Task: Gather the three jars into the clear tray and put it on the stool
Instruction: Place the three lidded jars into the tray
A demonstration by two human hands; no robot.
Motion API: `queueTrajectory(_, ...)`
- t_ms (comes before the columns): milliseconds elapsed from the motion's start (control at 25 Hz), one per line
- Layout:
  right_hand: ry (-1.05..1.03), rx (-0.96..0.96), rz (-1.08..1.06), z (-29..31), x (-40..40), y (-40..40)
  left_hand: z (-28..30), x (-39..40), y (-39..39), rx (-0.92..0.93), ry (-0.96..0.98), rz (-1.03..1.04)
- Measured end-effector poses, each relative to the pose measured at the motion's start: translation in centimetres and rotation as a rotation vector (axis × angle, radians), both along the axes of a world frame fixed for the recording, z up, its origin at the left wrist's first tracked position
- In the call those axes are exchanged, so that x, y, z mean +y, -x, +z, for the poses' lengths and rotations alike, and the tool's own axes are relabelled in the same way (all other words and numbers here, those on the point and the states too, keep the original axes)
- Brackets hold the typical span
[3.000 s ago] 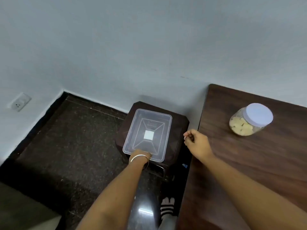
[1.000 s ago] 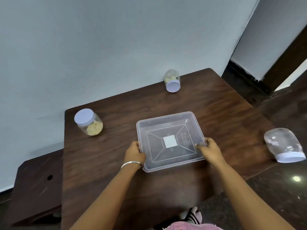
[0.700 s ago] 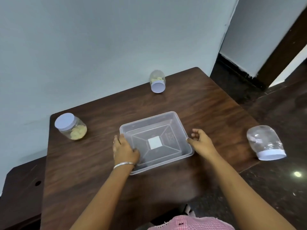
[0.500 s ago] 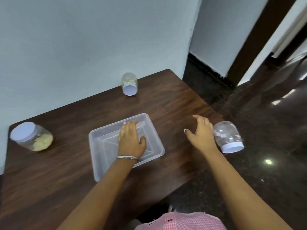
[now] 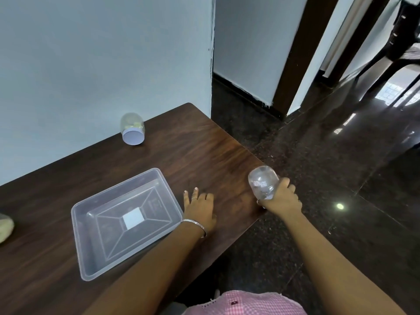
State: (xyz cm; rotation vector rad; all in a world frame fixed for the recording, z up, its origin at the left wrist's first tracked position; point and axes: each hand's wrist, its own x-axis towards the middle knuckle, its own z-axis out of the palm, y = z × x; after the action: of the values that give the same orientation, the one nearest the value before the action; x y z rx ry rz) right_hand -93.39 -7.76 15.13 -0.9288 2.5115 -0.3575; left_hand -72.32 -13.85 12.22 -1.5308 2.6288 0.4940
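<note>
The right hand (image 5: 280,197) is wrapped around the lid end of a clear jar (image 5: 262,182) lying at the desk's (image 5: 204,151) right edge, while the left hand (image 5: 200,209) rests flat, fingers spread, holding nothing, just beside the clear tray (image 5: 127,220). A second jar (image 5: 132,128) lies on its side near the wall, well apart from the tray. A third jar (image 5: 5,226) barely shows at the far left.
</note>
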Motion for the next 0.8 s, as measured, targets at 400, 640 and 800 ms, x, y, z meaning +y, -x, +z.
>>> queueTrajectory(400, 0.496, -0.197, 0.403, 5.6, -5.1, -7.5, 2.7, -0.4, -7.8, 0.399, 0.286, 0.321)
queueTrajectory(640, 0.51, -0.253, 0.839, 6.9, -9.8, -18.2, 3.4, -0.6, -15.9, 0.333, 0.3, 0.676)
queueTrajectory(800, 0.405, -0.182, 0.958, 5.3, -12.0, -22.2, 3.1, 0.3, -19.5, 0.319, 0.297, 0.767)
